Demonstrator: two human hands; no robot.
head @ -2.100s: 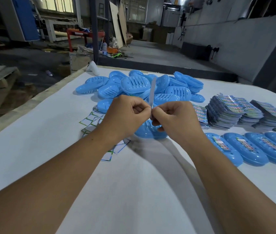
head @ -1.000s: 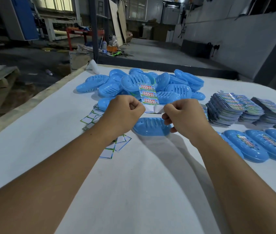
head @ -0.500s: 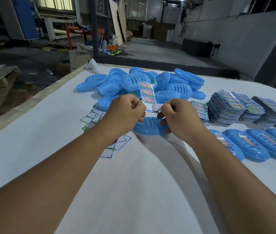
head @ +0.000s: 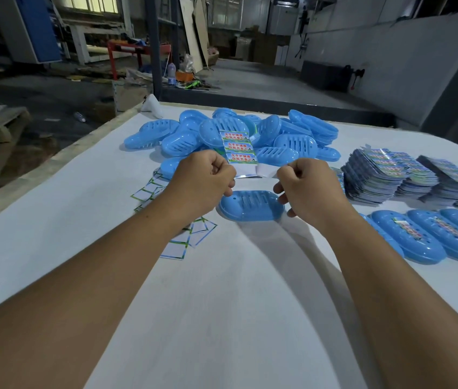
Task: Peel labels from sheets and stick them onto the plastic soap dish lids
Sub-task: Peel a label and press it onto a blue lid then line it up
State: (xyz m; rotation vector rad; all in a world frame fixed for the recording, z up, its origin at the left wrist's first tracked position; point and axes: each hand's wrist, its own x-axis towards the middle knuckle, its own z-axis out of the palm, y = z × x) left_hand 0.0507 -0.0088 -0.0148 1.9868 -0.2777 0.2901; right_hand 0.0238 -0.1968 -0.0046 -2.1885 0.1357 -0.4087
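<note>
My left hand (head: 204, 181) pinches the lower end of a label sheet (head: 238, 148) that stands upright and shows three printed labels. My right hand (head: 305, 183) pinches a peeled label (head: 264, 171), whose white back faces me, at the sheet's bottom. Both hands hover just above a bare blue soap dish lid (head: 250, 206) lying flat on the white table (head: 222, 290). The fingertips of both hands are hidden behind the knuckles.
A heap of unlabeled blue lids (head: 284, 136) lies behind the hands. Stacks of label sheets (head: 390, 172) sit at the right, with a row of labeled lids (head: 432, 237) in front of them. Empty backing papers (head: 177, 242) are scattered under my left forearm.
The sheet turned from edge-on to face me. My hands moved apart, and the right hand has pulled a label away from the sheet's lower end.
</note>
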